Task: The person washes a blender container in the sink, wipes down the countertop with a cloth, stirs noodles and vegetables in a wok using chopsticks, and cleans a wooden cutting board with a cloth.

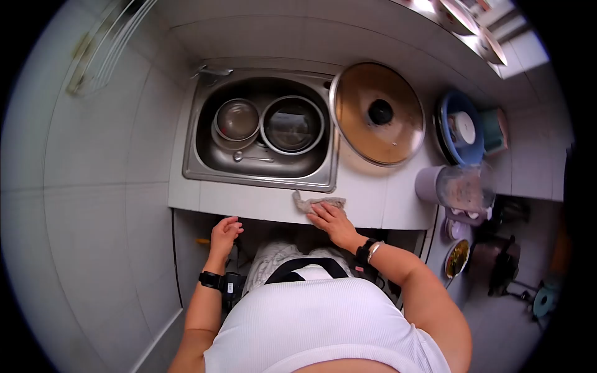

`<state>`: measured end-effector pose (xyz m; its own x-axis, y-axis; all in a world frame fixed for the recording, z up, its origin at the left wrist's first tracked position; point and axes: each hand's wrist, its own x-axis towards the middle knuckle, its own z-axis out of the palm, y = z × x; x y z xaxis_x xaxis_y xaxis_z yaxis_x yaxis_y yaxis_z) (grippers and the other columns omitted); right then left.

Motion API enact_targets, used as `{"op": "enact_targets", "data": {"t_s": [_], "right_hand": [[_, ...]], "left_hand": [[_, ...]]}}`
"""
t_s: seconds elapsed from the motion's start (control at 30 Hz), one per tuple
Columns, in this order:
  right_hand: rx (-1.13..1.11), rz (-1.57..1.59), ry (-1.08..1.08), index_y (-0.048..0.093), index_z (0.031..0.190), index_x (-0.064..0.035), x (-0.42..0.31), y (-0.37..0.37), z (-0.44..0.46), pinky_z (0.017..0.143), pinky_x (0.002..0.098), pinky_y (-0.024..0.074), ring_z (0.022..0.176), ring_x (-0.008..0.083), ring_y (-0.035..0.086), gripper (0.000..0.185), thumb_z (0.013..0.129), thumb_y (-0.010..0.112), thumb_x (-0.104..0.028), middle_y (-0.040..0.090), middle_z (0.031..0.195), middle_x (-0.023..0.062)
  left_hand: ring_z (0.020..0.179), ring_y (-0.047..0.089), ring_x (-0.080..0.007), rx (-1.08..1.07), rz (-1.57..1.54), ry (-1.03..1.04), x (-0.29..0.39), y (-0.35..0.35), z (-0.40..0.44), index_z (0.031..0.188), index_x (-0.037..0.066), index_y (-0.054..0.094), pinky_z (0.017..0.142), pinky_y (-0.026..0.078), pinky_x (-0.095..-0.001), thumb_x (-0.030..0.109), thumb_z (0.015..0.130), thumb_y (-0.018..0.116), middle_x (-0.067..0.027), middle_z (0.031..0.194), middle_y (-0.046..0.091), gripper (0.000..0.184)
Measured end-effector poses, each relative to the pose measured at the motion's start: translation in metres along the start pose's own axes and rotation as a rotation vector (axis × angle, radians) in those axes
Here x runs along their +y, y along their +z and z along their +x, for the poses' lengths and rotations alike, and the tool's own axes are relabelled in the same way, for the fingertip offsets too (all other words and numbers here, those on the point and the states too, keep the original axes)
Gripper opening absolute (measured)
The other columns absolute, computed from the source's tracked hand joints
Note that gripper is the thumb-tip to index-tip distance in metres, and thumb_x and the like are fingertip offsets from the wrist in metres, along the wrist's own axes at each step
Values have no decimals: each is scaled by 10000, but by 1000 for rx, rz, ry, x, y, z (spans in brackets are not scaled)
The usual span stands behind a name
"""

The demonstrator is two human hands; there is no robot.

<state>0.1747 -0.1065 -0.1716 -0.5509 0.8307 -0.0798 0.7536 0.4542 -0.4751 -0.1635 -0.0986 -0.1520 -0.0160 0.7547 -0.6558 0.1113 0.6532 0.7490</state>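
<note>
My right hand (336,224) presses a crumpled, greyish-beige rag (305,202) onto the white tiled counter (249,200), just in front of the sink, with its fingers over the cloth. My left hand (226,236) hangs in front of the counter edge, fingers loosely bent and apart, holding nothing. The steel sink (260,180) contains a metal bowl (238,120) resting on another dish, a larger round pan (292,124) with water in it, and a spoon (252,158) lying on the bottom.
A big glass lid (367,140) leans against the wall right of the sink. Farther right stand a blue basin (467,149), a pale container (429,184), a clear plastic container (463,189) and a plate of food (457,258). The faucet (214,71) is at the sink's back left.
</note>
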Motion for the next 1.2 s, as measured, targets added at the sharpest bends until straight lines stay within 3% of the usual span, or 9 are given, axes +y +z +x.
{"op": "enact_targets", "data": {"t_s": [0.03, 0.23, 0.37, 0.47, 0.57, 0.73, 0.93, 1.1, 1.2], "right_hand": [[-3, -6, -107, 456, 1236, -139, -3, 2, 26, 1000, 392, 292, 1212, 292, 352, 469, 778, 415, -51, 380, 1331, 80], [-21, -54, -631, 492, 1192, -137, -75, 55, 184, 940, 379, 329, 1184, 250, 379, 414, 779, 459, -163, 421, 1290, 74], [96, -90, -637, 498, 1185, -123, -142, 98, 267, 903, 362, 348, 1149, 237, 400, 405, 785, 457, -174, 434, 1268, 86], [184, -200, -384, 487, 1178, -40, -161, 101, 299, 839, 340, 361, 1113, 222, 412, 421, 775, 460, -159, 412, 1277, 120], [233, -202, -390, 479, 1181, -23, -142, 93, 277, 822, 329, 362, 1097, 219, 420, 433, 766, 461, -145, 403, 1283, 123], [75, -301, -375, 430, 1218, -16, -73, 37, 170, 838, 352, 367, 1057, 234, 437, 474, 758, 457, -125, 366, 1307, 145], [-66, -252, -200, 489, 1192, -87, 30, -33, 19, 893, 362, 386, 1044, 268, 456, 446, 747, 464, -81, 441, 1254, 92], [249, -187, 423, 543, 1122, -64, 70, -38, -58, 883, 381, 394, 1025, 346, 452, 379, 751, 507, 9, 490, 1166, 169], [509, -91, 458, 567, 1073, -46, 85, -20, -34, 822, 346, 427, 883, 303, 512, 300, 781, 519, 3, 551, 1034, 158]], "left_hand": [[774, 606, -107, 47, -72, 5, -5, -3, -8, 1084, 8, 543, 646, 440, -200, 141, 812, 579, -69, 918, 629, 304], [823, 609, -161, 222, -248, -15, -43, -29, -53, 1121, 1, 511, 690, 455, -230, 101, 858, 514, -97, 978, 612, 282], [831, 608, -164, 331, -310, -54, -62, -39, -85, 1124, -15, 502, 692, 456, -227, 100, 859, 513, -117, 979, 608, 289], [836, 608, -164, 398, -316, -95, -73, -43, -99, 1124, -19, 497, 694, 455, -225, 87, 856, 505, -117, 977, 608, 289], [826, 610, -159, 430, -357, -125, -76, -44, -100, 1107, -17, 510, 695, 454, -223, 73, 847, 504, -115, 976, 609, 275], [803, 613, -151, 263, -251, -69, -67, -34, -60, 1125, 7, 503, 660, 474, -217, 96, 852, 503, -103, 966, 613, 287], [662, 619, -148, 351, -212, -39, -47, -30, 28, 1094, -38, 506, 522, 465, -229, 124, 847, 516, -118, 849, 624, 295], [587, 635, -186, 346, -257, -114, -17, -45, 68, 760, -35, 535, 458, 467, -243, 134, 842, 493, -103, 685, 605, 192], [590, 628, -175, 322, -222, -99, -18, -44, 67, 823, -33, 540, 471, 464, -245, 134, 836, 505, -100, 717, 609, 172]]}}
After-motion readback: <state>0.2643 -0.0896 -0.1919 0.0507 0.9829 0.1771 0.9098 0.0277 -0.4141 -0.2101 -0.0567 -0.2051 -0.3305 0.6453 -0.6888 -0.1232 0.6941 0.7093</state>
